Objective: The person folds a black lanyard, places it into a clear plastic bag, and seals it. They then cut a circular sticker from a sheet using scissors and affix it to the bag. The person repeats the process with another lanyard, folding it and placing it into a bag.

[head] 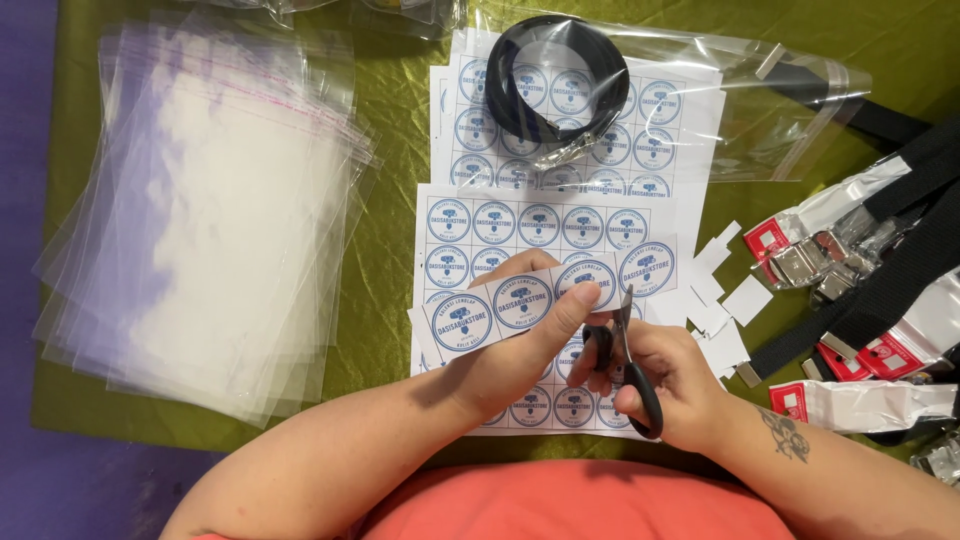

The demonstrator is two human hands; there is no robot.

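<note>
Olive-green cloth (395, 150) underneath: left hand (520, 350) pinches a strip of round stickers (520, 300) over the sticker sheets (540, 225), right hand (670, 385) grips black scissors (625, 365). Clear bags (200, 220) left, bagged belt (565, 80) above, paper offcuts (725, 300) and buckled straps (870, 270) right.

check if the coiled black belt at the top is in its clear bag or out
In: the coiled black belt lies inside the clear plastic bag, whose glossy film covers it.
</note>
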